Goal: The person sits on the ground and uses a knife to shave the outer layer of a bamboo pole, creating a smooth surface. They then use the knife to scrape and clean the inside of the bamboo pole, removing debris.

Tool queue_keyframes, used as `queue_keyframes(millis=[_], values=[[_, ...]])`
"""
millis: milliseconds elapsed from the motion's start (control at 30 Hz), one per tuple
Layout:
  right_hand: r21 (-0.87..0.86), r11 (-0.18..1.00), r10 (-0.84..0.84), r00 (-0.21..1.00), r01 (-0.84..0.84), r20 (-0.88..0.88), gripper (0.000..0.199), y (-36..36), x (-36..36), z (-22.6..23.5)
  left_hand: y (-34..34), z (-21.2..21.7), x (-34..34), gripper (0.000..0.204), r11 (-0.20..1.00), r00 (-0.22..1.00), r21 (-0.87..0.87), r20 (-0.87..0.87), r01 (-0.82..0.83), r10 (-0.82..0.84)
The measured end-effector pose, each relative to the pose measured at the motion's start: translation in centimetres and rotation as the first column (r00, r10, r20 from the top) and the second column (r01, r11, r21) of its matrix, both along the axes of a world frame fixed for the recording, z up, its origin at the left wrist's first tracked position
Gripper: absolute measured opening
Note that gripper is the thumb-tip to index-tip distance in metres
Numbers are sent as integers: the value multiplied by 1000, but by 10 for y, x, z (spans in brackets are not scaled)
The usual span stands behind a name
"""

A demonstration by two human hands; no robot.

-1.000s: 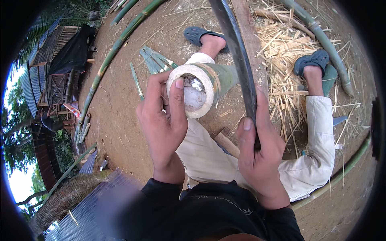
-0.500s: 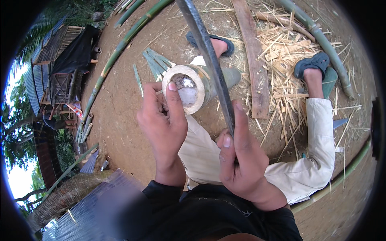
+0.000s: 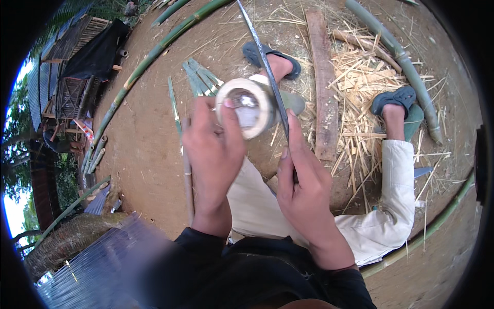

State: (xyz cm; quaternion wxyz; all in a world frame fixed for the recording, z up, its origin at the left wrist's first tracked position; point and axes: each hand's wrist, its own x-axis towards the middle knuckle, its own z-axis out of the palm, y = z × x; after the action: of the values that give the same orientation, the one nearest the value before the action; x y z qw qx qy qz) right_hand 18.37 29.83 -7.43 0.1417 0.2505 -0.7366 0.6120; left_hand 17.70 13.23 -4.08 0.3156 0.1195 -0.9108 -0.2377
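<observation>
My left hand is closed on the near end of a short, thick bamboo tube. Its thumb hooks over the pale cut rim into the hollow, and the fingers curl at the tube's left side. Inside, whitish inner walls show. My right hand is wrapped around a long machete, with thumb and forefinger stretched along the base of the dark blade. That blade points away from me, seen nearly edge-on, and passes close along the tube's right side; whether it touches, I cannot tell. The handle is hidden in my palm.
Split green bamboo strips lie beyond the tube. A wooden plank and a heap of pale shavings lie between my sandalled feet. Long bamboo poles curve around. Clear corrugated sheeting is at lower left; another person is far left.
The machete has turned from showing its broad flat to nearly edge-on, its grip hand shifting slightly left. The tube's mouth has moved slightly right and up with my left hand.
</observation>
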Motion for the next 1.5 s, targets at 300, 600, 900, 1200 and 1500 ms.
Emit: queue_keyframes(millis=[300,600,900,1200,1500], values=[[14,1000,-13,999,12,52,50,0,1,-2,9,3,-7,15,999,1000,37,-13,14,-14],[-148,989,32,999,-26,37,50,13,8,14,4,2,-2,17,997,1000,81,9,-1,0],[95,995,-21,929,-15,369,53,1,-9,-64,-14,-3,6,13,998,998,4,22,-59,59],[-84,993,101,984,-89,145,51,4,11,-26,-12,-1,-2,27,984,984,-95,-75,154,-161],[-61,995,88,995,-85,47,49,22,19,6,-10,0,-4,29,985,986,-45,-15,165,-165]])
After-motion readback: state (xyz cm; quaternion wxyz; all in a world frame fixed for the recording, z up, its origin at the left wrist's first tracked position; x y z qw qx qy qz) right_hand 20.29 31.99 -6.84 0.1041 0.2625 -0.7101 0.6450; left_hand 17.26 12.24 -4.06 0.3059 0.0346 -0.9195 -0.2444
